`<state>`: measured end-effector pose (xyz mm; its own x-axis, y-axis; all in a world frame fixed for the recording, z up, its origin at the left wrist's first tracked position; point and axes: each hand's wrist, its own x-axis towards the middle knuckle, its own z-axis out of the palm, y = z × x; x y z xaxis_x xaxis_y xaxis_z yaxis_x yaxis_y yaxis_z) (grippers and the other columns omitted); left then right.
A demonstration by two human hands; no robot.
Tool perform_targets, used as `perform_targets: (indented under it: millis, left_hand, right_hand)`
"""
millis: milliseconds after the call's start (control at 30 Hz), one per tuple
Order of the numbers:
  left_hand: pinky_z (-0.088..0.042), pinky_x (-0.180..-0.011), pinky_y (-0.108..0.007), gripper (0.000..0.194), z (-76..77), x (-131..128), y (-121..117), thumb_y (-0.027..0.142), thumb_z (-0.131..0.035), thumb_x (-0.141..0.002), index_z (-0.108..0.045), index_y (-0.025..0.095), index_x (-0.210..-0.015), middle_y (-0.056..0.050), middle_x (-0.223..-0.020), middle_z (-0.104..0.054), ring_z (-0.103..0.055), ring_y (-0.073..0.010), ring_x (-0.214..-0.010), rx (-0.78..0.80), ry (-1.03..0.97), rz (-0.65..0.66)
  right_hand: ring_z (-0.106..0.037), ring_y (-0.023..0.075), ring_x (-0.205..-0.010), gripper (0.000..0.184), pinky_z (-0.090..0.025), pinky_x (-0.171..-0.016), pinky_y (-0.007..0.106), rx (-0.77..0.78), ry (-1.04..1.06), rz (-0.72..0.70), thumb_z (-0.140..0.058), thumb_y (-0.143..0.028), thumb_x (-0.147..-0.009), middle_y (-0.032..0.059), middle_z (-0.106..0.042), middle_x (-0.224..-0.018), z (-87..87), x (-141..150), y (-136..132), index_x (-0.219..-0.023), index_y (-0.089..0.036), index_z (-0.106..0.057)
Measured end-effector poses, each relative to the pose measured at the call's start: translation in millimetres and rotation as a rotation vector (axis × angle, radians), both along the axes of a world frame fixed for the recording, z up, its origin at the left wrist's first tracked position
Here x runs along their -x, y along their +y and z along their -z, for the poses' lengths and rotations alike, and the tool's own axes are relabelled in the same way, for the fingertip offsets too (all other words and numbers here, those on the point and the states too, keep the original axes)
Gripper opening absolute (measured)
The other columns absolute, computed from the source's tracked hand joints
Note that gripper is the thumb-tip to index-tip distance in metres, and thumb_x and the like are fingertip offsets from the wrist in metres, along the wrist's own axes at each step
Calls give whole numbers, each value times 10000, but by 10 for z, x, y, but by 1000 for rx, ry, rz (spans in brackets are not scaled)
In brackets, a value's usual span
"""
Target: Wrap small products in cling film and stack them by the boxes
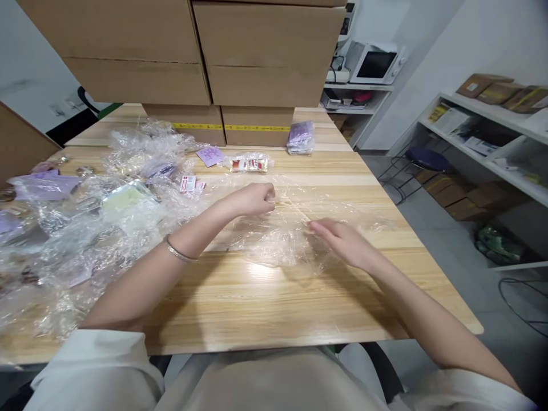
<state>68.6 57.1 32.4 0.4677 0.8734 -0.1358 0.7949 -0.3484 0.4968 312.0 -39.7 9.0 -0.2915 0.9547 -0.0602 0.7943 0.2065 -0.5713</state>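
A crumpled sheet of clear plastic film [278, 245] lies spread over the table in front of me. My left hand [256, 198] is closed on its far side, fingers curled in with the film between them. At the right, my right hand [340, 240] pinches the same film between thumb and fingers. The stretch between the two hands looks pulled into folds. Just beyond my left hand sits a small red-and-gold packet [249, 165] in clear wrapping, with a purple card [210, 155] to its left. Small red-and-white cards [188, 184] lie left of my left hand.
A large heap of crumpled clear plastic [98, 245] with purple pieces in it covers the table's left side. Stacked cardboard boxes [265, 51] stand along the back. A wrapped purple stack [300, 138] is beside them. The wooden table [257, 319] ends at the right, beyond which are shelves.
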Motion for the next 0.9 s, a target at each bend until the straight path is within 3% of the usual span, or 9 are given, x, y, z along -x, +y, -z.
perform_targets:
  millis: [100,167,267,400,567,633,733,833,900]
  left_hand:
    - [-439,-724,-289,384,41,-72,83,244,-594,-749,-612,152,-1121,-90,-1026,-689,-635,-238,-860,-3,52,30]
    - [-447,-733,-282,422,40,-102,98,267,-590,-761,-593,149,-1165,-88,-1047,-686,-638,-232,-879,6,60,86]
    - [-459,-760,-270,482,89,-182,81,298,-603,-762,-559,144,-1216,-94,-1120,-666,-635,-223,-932,34,75,165]
    - [-477,-802,-298,599,302,-306,-6,352,-617,-760,-498,112,-1296,-151,-1233,-609,-631,-250,-992,39,121,237]
    - [-370,-1062,-353,886,436,-97,-142,505,-605,-810,-216,153,-1525,-180,-1528,-374,-406,-305,-1370,33,118,392]
    - [-348,-1086,-355,788,397,103,-175,562,-516,-876,-281,154,-1509,-170,-1512,-413,-429,-289,-1357,44,106,404]
    - [-404,-1031,-357,606,311,402,-214,600,-372,-944,-536,164,-1332,-140,-1354,-584,-556,-268,-1212,129,145,388]
    - [-417,-1020,-322,600,220,624,-278,605,-299,-971,-605,173,-1252,-105,-1308,-624,-580,-233,-1175,224,128,332]
    - [-392,-1058,-311,627,148,733,-344,623,-283,-972,-598,183,-1289,-90,-1364,-598,-559,-225,-1222,284,94,287]
  right_hand:
    - [-605,201,-766,323,-469,-695,333,179,146,-351,-451,-412,-966,53,-673,-908,133,339,-44,-1134,-221,-650]
    - [-551,171,-735,274,-441,-695,313,53,101,-555,-530,-260,-921,44,-645,-911,251,533,-149,-1172,-209,-625]
    - [-488,162,-747,216,-394,-746,332,-251,-99,-801,-506,-94,-900,68,-615,-933,427,758,-318,-1022,-180,-662]
    - [-457,183,-791,272,-347,-750,351,-475,-207,-965,-426,-93,-970,61,-605,-898,563,835,-395,-898,-183,-672]
    - [-499,194,-927,249,-374,-862,373,-264,7,-822,-520,-138,-949,47,-662,-987,458,434,-367,-815,-214,-716]
    - [-517,222,-1098,272,-363,-976,432,-142,134,-726,-538,-100,-913,47,-673,-1135,397,162,-367,-778,-227,-738]
    - [-527,242,-1220,275,-350,-1058,489,108,350,-586,-557,-162,-914,40,-683,-1206,383,-266,-350,-748,-241,-761]
    - [-643,232,-1055,307,-456,-957,448,302,538,-426,-550,-299,-945,61,-743,-1022,449,-623,-295,-749,-245,-781]
    - [-685,224,-905,322,-500,-859,415,311,631,-362,-566,-369,-938,68,-754,-916,494,-793,-247,-740,-246,-787]
